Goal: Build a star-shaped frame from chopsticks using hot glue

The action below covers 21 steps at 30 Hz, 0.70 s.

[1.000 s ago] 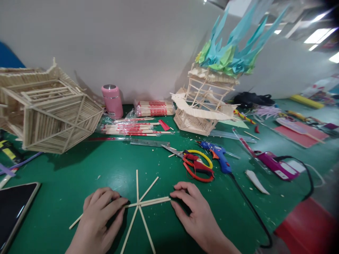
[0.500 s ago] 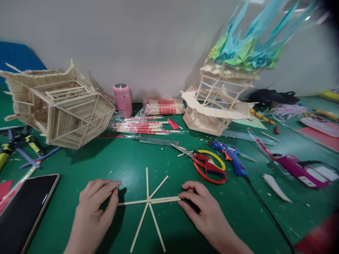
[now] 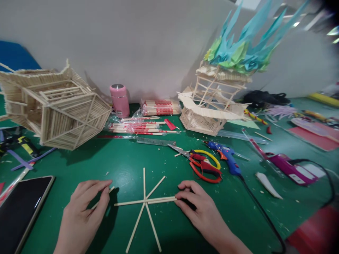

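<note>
Thin wooden sticks lie on the green table, fanned out from one shared centre like spokes. Two of them run close together toward the right. My right hand pinches the outer ends of that pair between thumb and fingers. To the left of the spokes, my left hand holds a separate short stick, whose tip shows past the fingers. That hand is apart from the spokes.
Behind stand a stick model and a paper-topped one, with a pink bottle and bundled sticks between. Scissors, a glue gun with its cord, and a white shard lie right; a phone lies left.
My left hand has moved left, away from the left spoke, and a stick now shows in its fingers. The view has shifted slightly. My right hand keeps its pinch.
</note>
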Tool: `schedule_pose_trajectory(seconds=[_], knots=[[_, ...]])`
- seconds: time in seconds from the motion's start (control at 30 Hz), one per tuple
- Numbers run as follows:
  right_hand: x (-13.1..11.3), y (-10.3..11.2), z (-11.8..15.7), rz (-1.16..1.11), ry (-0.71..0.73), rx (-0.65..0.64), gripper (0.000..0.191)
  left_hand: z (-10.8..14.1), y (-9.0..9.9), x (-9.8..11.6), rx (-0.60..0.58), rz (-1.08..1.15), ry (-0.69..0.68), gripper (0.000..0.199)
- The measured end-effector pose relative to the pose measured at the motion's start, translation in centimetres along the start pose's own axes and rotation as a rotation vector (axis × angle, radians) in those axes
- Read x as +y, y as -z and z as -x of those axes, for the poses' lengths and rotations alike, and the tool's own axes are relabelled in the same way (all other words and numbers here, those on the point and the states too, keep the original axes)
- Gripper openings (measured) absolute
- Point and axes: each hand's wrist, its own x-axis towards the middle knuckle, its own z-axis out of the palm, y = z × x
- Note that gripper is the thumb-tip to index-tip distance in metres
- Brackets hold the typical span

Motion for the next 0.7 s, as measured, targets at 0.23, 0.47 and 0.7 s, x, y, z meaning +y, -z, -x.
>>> schedule_pose_trajectory(seconds=[0.23, 0.47, 0.7], knots=[[-0.3, 0.0, 0.1, 0.008, -0.034, 0.013, 0.014, 0.7, -2.1, 2.1, -0.138, -0.049, -0.381, 0.014], [-0.1, -0.3, 0.3, -0.003, -0.039, 0.024, 0.014, 2.5, -4.3, 4.0, -0.317, -0.052, -0.361, 0.027], [-0.1, -0.4, 0.3, -0.009, -0.027, 0.045, 0.012, 2.6, -4.2, 3.7, -0.347, -0.094, -0.4, 0.031]])
